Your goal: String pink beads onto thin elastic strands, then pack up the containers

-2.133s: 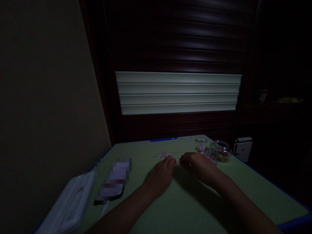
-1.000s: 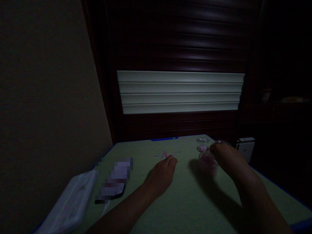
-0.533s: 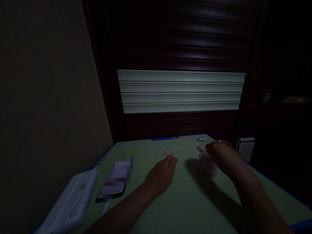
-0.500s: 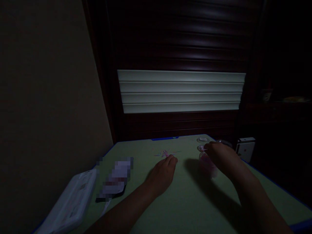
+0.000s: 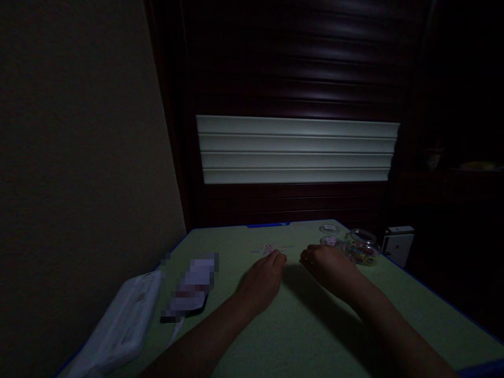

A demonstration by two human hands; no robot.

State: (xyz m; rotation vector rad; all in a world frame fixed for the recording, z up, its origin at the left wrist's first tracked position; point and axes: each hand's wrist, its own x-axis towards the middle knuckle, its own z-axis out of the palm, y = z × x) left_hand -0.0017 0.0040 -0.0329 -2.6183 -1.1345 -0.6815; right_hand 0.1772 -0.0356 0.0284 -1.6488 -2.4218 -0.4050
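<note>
My left hand (image 5: 263, 278) rests low over the table with its fingers curled together, just in front of a small loose heap of thin pink and multicoloured pieces (image 5: 269, 248). Whatever its fingers may hold is hidden. To the right, my right hand (image 5: 331, 269) hovers above the table, fingertips pinched and pointing toward the left hand; the dim light does not show what is between them. Behind it, a clear container with pink contents (image 5: 331, 241) is partly covered. Beside that stands an open clear jar (image 5: 363, 249) of colourful small bands or loops.
A clear round lid (image 5: 329, 229) lies at the table's back right. On the left are a long white plastic case (image 5: 118, 320) and a blurred-out flat object (image 5: 192, 283) with a white cable (image 5: 175, 332). The green table (image 5: 275, 336) has a blue edge; a wall (image 5: 86, 157) borders it on the left.
My right hand has moved left, away from the pink container, toward my left hand, uncovering the open jar. My left hand has stayed almost in place. The view has shifted slightly.
</note>
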